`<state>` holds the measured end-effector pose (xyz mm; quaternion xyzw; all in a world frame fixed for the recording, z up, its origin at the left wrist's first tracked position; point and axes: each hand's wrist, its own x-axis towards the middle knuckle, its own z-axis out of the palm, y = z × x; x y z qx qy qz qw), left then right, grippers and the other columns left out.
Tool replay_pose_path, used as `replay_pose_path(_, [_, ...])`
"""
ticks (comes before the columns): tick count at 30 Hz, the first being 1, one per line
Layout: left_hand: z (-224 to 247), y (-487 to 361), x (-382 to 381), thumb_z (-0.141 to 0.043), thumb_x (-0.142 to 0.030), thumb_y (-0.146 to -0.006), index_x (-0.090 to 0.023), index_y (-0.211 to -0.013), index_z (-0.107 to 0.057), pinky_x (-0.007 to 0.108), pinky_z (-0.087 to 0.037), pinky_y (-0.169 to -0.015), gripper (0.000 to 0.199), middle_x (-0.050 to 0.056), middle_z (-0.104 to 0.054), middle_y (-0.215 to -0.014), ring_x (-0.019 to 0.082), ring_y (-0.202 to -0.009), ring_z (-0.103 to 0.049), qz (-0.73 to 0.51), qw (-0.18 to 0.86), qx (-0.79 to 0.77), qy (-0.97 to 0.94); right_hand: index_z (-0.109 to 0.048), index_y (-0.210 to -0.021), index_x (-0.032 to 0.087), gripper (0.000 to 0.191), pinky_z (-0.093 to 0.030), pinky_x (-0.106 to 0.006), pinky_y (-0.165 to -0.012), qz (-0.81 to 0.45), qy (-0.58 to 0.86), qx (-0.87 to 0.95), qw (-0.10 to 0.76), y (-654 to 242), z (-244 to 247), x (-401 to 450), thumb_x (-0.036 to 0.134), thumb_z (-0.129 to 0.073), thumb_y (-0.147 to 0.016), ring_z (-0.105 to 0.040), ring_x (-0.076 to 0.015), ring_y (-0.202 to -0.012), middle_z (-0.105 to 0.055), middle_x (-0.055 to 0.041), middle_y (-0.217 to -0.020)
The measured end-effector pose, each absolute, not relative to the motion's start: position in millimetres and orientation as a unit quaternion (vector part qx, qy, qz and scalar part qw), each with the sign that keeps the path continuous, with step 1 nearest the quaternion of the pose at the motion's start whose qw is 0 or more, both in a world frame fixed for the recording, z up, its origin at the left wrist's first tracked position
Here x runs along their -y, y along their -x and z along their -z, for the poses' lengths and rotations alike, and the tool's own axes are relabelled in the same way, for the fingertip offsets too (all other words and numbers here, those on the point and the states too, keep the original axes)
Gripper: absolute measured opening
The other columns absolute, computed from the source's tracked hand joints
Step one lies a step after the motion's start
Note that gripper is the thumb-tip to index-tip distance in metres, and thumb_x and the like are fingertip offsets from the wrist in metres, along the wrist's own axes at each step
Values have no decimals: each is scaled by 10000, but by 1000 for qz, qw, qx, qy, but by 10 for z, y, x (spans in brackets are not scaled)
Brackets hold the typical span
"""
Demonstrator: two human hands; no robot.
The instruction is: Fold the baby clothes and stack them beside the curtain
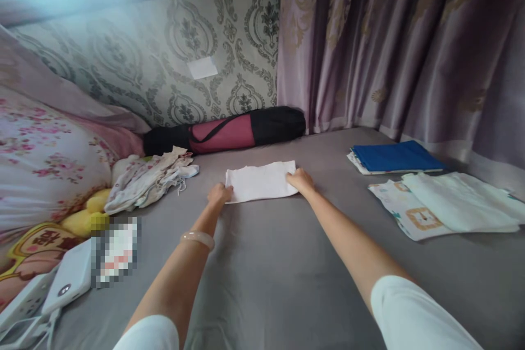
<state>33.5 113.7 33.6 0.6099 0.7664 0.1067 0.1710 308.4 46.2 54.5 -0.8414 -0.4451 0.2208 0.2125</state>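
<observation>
- The left hand (220,193) grips the white cloth (260,181) at its near left corner; a bangle (198,239) circles that wrist.
- The right hand (301,180) pinches the same cloth at its right edge, thumb on top.
- The white cloth lies flat between the hands, on the grey sheet (262,279).
- Left of it sits a heap of clothes (150,183), near a flowered pillow (41,158).
- Behind it, a long red and black bag (225,132) lies along the wall (233,27).
- To the right lie a folded blue cloth (397,156) and, nearer, a pale cloth (463,202) over a printed one.
</observation>
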Motion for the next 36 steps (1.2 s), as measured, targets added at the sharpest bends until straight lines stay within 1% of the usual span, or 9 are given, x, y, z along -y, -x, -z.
replay_pose_path(2, [-344,-348,-1104,-591,-364,-816,-174,-817,-608,388,-468,-844,191,186,-695,-1076,356,-1116,-614,-142,175,-759,-611,-669,-1155,112,375,-472,-376,-934,-207,832,460,231,-3040,-538,-447,346,-548,-887,-605,-306,-1154,-643,-211,-1206])
replay_pose_path(6, [-399,-353,-1033,-548,-363,-838,-184,-787,-559,285,-462,-709,186,100,-692,-906,255,-932,-657,-225,201,-732,-611,-658,-1141,119,330,-455,-311,-934,-190,811,479,278,-3017,-514,-451,309,-521,-909,-591,-270,-1165,-639,-192,-1212])
replay_pose_path(12, [-460,-362,-859,-577,-360,-799,-192,-752,-496,218,-392,-524,192,3,-576,-676,150,-637,-582,-299,268,-716,-572,-683,-1014,119,266,-479,-244,-712,-227,800,453,322,-3246,-451,-319,317,-562,-884,-670,-223,-923,-716,-129,-1010])
replay_pose_path(16, [-391,-313,-499,-610,-372,-782,-195,-760,-494,216,-368,-501,213,-24,-533,-632,134,-580,-534,-291,313,-701,-571,-683,-918,106,210,-433,-209,-577,-258,791,441,338,-3381,-399,41,289,-608,-847,-665,-184,-768,-724,-101,-892])
replay_pose_path(19, [-345,-263,-177,-600,-391,-806,-183,-814,-527,229,-377,-543,220,6,-585,-721,153,-660,-558,-255,302,-673,-625,-671,-895,98,183,-415,-197,-526,-284,783,435,343,-3427,-366,351,265,-615,-842,-651,-158,-686,-725,-93,-845])
replay_pose_path(24, [-400,-233,206,-543,-362,-878,-168,-1028,-542,267,-440,-712,245,71,-655,-938,201,-861,-610,-170,246,-666,-684,-632,-831,127,132,-429,-190,-495,-350,751,411,380,-3456,-351,749,259,-645,-832,-643,-148,-628,-714,-63,-742])
replay_pose_path(27, [-493,-245,342,-506,-333,-911,-155,-1128,-524,316,-451,-823,282,131,-633,-1083,246,-989,-609,-108,170,-664,-720,-618,-840,141,98,-460,-197,-503,-416,715,383,411,-3470,-381,870,233,-653,-832,-653,-147,-616,-722,-54,-748])
replay_pose_path(31, [-588,-428,390,-420,-306,-959,-158,-1232,-510,408,-407,-987,323,168,-537,-1318,287,-1189,-540,-110,49,-610,-783,-646,-842,129,100,-482,-204,-527,-468,701,364,397,-3498,-428,862,215,-604,-872,-666,-151,-621,-722,-48,-712])
replay_pose_path(36, [-482,-990,231,-318,-218,-981,-167,-1344,-480,420,-281,-1156,401,130,-466,-1468,242,-1405,-365,-144,92,-470,-866,-663,-809,131,77,-514,-220,-567,-468,697,338,426,-3493,-456,777,187,-628,-849,-689,-168,-653,-741,-59,-733])
